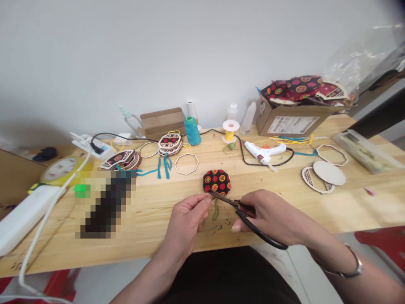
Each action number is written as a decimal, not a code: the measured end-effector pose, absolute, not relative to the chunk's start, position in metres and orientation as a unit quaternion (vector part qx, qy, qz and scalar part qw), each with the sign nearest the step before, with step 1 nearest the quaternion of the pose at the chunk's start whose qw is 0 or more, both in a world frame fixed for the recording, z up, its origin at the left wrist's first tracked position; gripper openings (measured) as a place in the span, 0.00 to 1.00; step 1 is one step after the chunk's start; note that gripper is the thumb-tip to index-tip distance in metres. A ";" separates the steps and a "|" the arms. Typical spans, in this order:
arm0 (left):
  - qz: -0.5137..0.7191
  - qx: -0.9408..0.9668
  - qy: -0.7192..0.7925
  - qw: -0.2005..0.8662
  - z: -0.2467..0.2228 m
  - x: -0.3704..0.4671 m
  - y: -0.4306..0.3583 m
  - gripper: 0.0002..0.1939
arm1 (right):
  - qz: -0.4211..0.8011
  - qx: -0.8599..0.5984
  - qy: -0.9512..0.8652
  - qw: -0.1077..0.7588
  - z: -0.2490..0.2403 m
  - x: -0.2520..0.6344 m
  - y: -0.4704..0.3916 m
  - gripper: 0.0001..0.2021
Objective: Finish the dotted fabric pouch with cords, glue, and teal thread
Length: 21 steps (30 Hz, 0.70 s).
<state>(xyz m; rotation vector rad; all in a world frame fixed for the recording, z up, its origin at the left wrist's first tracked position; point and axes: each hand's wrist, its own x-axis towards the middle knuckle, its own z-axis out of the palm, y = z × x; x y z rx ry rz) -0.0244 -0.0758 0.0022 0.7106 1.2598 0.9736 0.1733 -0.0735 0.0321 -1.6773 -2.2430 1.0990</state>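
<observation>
A pair of scissors with black handles is gripped in my right hand. Its blades reach left to the lower edge of a small octagonal pad covered in black cloth with red and yellow flower print. My left hand is closed in a pinch right at the pad's lower left edge, by the blade tips; what lies between thumb and finger is too small to make out. A loop of green cord trails below the pad, between my hands. Dark snippets lie on the wooden table.
A white glue gun with a black cable lies behind my right hand. Behind stand a teal thread cone, a yellow spool and a cardboard box of cloth pieces. An octagonal frame and stacked ornaments lie left of centre.
</observation>
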 end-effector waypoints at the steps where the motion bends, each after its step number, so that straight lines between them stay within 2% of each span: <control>1: 0.426 0.312 0.553 0.645 0.002 -0.024 -0.076 0.14 | 0.366 -0.555 -0.744 0.069 0.032 0.172 -0.073 0.22; 21: 0.419 0.317 0.549 0.650 -0.001 -0.026 -0.077 0.14 | 0.387 -0.559 -0.730 0.066 0.030 0.168 -0.068 0.21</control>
